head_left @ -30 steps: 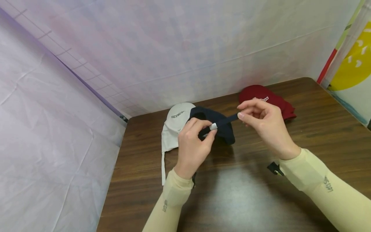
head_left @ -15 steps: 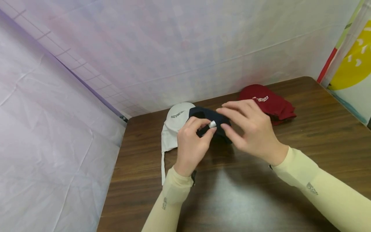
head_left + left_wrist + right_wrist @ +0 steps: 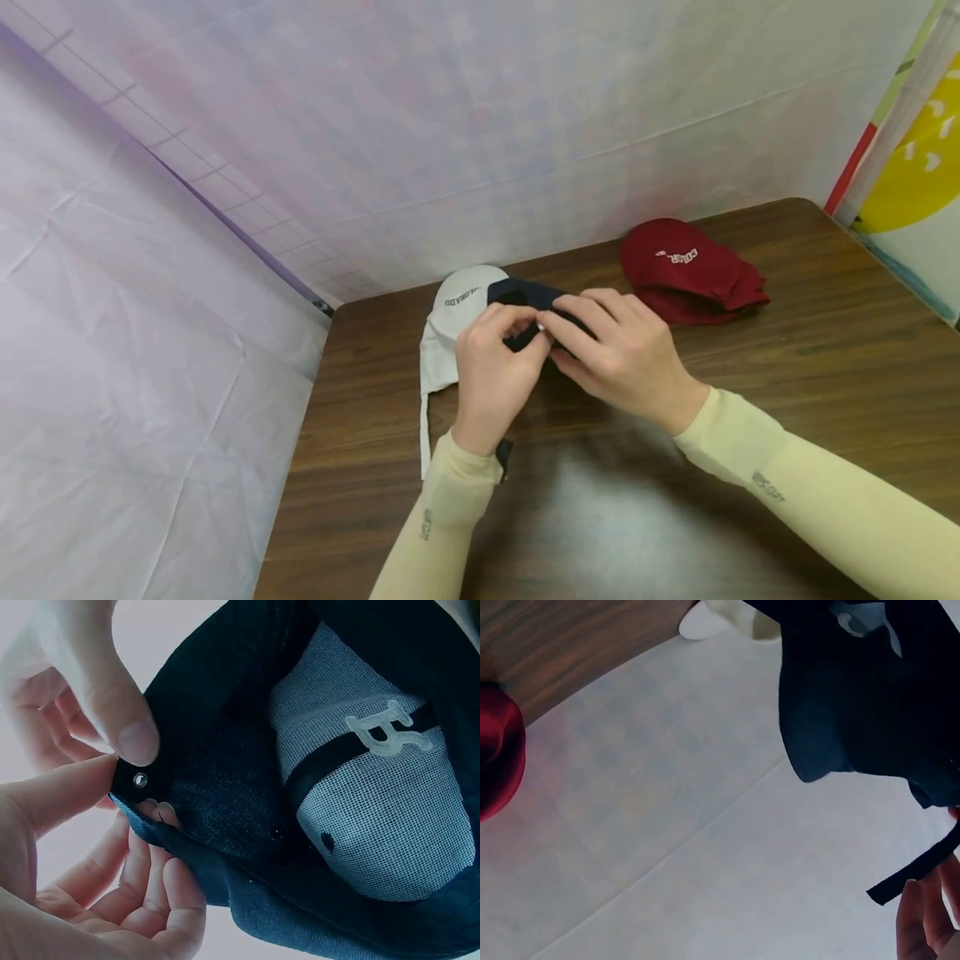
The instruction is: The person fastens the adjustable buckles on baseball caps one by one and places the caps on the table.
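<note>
Tabletop (image 3: 360, 433) has a red cap (image 3: 682, 271) and white cap (image 3: 461, 304) lying on it; the navy cap (image 3: 225, 772) is held up, not set down yet. Left hand (image 3: 495, 358) pinches its band, right hand's (image 3: 626, 354) fingers look pinched there too. Strap (image 3: 915, 874) end's sticking out loose, so I'd call it partway, fastening left. Tiny stud (image 3: 140, 780) shows.
</note>
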Available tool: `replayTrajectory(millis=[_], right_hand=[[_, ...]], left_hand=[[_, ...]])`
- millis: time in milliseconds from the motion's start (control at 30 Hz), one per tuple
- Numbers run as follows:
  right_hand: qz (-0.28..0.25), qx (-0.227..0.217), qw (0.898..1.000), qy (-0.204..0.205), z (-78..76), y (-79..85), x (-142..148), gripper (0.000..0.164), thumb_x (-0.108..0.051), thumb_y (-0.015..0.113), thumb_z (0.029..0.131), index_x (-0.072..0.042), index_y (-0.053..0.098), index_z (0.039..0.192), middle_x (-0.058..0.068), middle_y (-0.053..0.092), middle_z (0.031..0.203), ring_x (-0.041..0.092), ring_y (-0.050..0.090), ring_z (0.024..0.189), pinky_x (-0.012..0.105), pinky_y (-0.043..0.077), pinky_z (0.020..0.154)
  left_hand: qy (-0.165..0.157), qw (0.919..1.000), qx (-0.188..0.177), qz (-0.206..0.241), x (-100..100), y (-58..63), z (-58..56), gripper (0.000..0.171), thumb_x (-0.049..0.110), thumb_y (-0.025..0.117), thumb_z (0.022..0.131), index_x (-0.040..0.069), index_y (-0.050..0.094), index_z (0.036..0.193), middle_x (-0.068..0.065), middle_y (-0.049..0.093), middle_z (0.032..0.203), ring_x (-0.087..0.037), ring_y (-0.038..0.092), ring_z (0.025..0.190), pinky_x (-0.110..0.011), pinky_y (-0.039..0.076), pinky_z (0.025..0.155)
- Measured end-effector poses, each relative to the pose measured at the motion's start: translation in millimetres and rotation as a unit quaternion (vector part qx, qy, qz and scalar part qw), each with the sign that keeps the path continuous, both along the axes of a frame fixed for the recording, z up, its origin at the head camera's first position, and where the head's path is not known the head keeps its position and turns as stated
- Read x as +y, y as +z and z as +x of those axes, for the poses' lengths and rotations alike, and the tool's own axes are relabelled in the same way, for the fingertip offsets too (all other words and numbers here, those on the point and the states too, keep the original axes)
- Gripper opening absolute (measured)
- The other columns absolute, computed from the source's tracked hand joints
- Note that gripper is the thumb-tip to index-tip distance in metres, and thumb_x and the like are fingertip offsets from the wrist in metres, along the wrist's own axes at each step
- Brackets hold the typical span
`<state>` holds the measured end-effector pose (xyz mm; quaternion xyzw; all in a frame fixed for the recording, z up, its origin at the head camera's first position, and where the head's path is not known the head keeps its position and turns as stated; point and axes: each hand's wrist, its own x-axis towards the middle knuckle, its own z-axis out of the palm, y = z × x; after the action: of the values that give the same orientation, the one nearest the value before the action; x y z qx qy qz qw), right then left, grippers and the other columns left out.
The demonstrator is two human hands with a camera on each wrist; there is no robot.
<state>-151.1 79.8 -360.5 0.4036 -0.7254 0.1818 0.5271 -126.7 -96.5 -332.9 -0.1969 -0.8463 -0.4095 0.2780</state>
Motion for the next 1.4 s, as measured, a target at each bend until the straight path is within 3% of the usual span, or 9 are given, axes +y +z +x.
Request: replayTrajectory(millis=[367,967,1400], right_hand=[[-0.036,0.021,0.999,-0.007,-3.6,-6.4,-4.0,0.023,-0.012,0.070,0.088,-0.004,0.075,0.110,0.015,0.070,0.101,0.036,0.065,0.084,0.049,0.054,0.064],[-0.048,0.037,0.998,-0.003,-9.5,-14.2,-7.2,0.014,-0.007,0.073,0.082,0.000,0.075,0.094,0.011,0.070,0.086,0.030,0.065,0.073,0.045,0.050,0.055],[-0.038,-0.037,0.998,0.017,-9.3,-13.4,-0.2,0.015,-0.013,0.068,0.085,-0.006,0.076,0.095,0.006,0.071,0.089,0.027,0.065,0.076,0.043,0.054,0.060]], left_hand=[[0.005,1.0000,-0.009,-0.001,0.6,-3.8,1.9,0.012,0.019,0.078,0.088,0.011,0.077,0.097,0.002,0.067,0.089,-0.010,0.059,0.080,-0.027,0.050,0.074],[0.005,0.9993,-0.030,-0.022,-1.5,-5.8,4.9,0.018,0.018,0.082,0.086,0.011,0.079,0.101,0.001,0.067,0.088,-0.010,0.058,0.081,-0.028,0.048,0.073],[-0.020,0.9994,-0.026,-0.011,-5.3,-7.7,3.4,0.015,0.018,0.081,0.087,0.011,0.078,0.101,0.002,0.067,0.090,-0.010,0.060,0.081,-0.033,0.052,0.072]])
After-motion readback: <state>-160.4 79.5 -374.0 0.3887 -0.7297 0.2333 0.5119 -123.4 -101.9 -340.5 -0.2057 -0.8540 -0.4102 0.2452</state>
